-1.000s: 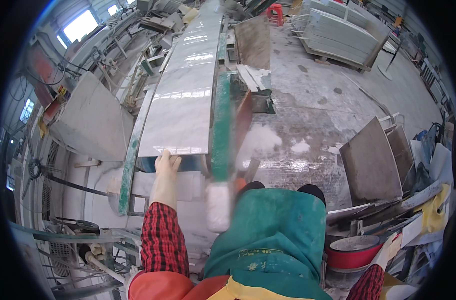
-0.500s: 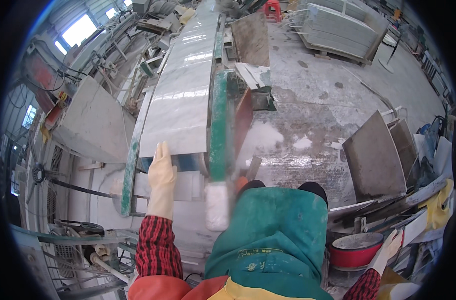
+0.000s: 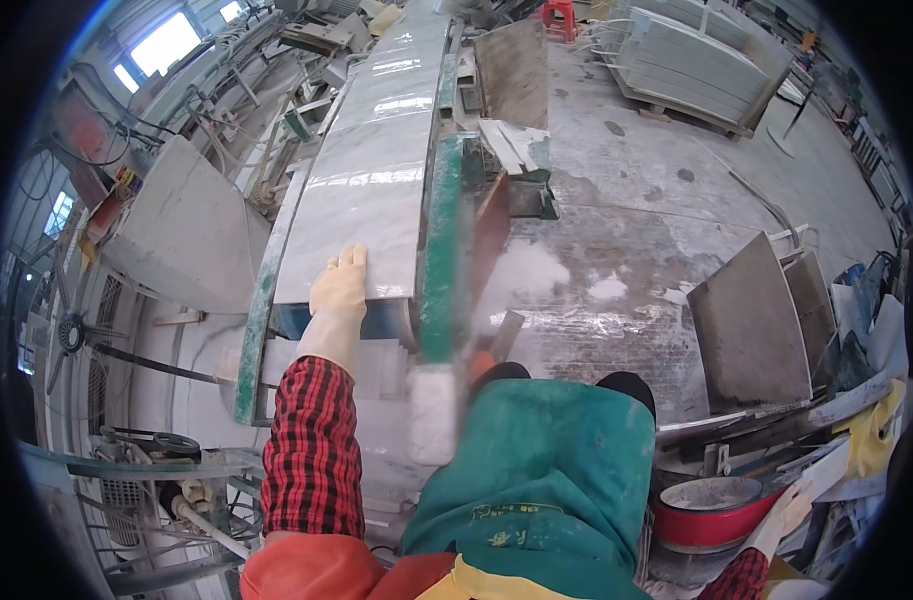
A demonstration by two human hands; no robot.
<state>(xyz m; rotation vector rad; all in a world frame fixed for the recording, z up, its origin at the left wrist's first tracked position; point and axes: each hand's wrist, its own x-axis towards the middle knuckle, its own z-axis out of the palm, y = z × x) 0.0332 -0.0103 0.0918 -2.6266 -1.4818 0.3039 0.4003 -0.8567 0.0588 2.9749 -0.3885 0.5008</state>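
1. Head view, centre: the left hand [image 3: 340,287], in a pale rubber glove with a red-checked sleeve behind it, lies flat on the near end of a long grey stone slab [image 3: 376,170] — fingers together and extended, palm down, pressing rather than clasping.
2. Head view, upper centre: the slab runs from the middle of the frame up to the top edge, resting on a green-edged machine bed [image 3: 439,250]; its glossy face reflects the light.
3. Head view, lower right: the right hand [image 3: 791,510], also gloved, sits near the frame edge, just beside a red basin [image 3: 711,520] of grey slurry; whether its fingers grip anything cannot be told.
4. Head view, lower centre: a green apron [image 3: 546,470] fills the foreground, with two dark shoe tips above it on the wet concrete floor [image 3: 636,220].
5. Head view, right: square grey stone tiles [image 3: 748,325] lean upright against a rack.
6. Head view, left: a large grey slab [image 3: 181,235] leans tilted beside the machine — well apart from the hand.
7. Head view, upper right: stacked pale slabs [image 3: 696,60] rest on a pallet.
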